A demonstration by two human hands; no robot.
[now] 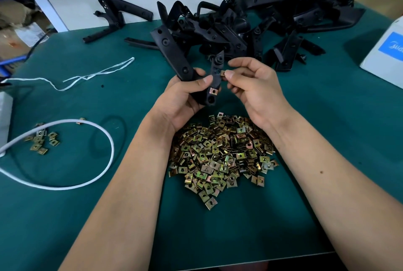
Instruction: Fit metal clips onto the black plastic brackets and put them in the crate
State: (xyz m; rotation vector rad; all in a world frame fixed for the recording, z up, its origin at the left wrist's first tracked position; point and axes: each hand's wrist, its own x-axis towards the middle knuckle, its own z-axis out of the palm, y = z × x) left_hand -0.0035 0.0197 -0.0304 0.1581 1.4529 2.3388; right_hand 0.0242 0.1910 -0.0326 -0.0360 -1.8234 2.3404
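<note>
Hands are working close together above the table (327, 139). The left hand (185, 98) is gripping a black bracket (214, 74), thumb pressing its face, where one clip (213, 91) is already sitting. The right hand (253, 85) is pinching a second clip (222, 73) against the bracket's edge. Loose clips (220, 159) are lying below the wrists; more brackets (250, 24) are piling beyond the fingers.

Even overhead light, soft shadows beneath the forearms, sharp centre, wide-angle bending and slight blur toward edges.
</note>
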